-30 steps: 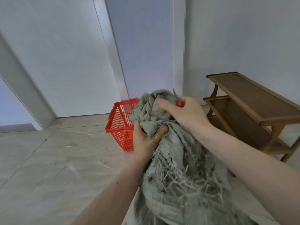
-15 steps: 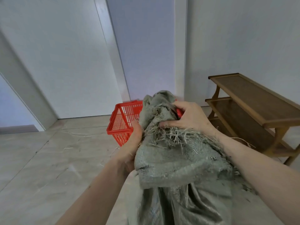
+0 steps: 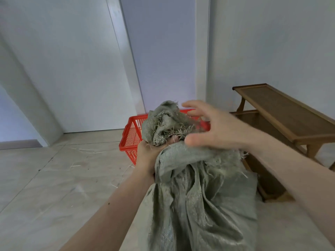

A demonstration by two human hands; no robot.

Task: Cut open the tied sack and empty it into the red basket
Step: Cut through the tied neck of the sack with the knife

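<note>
A grey-green woven sack (image 3: 199, 196) stands in front of me, its bunched top frayed with loose fibres. My left hand (image 3: 149, 154) grips the sack's neck from the left, just under the bunched top. Just to the right of the bunched top, my right hand (image 3: 215, 129) hovers with fingers spread and blurred, not closed on anything I can see. The red basket (image 3: 130, 138) sits on the floor right behind the sack, partly hidden by it. A red patch by my right palm may be the basket's corner; I cannot tell.
A two-tier wooden bench (image 3: 282, 113) stands against the right wall, close to the sack. White door and walls rise behind the basket. Loose straw strands (image 3: 87, 151) lie on the tiled floor to the left.
My right hand has let go of the sack's top and opened above it. My left hand has shifted from the sack's side to under the bunched neck.
</note>
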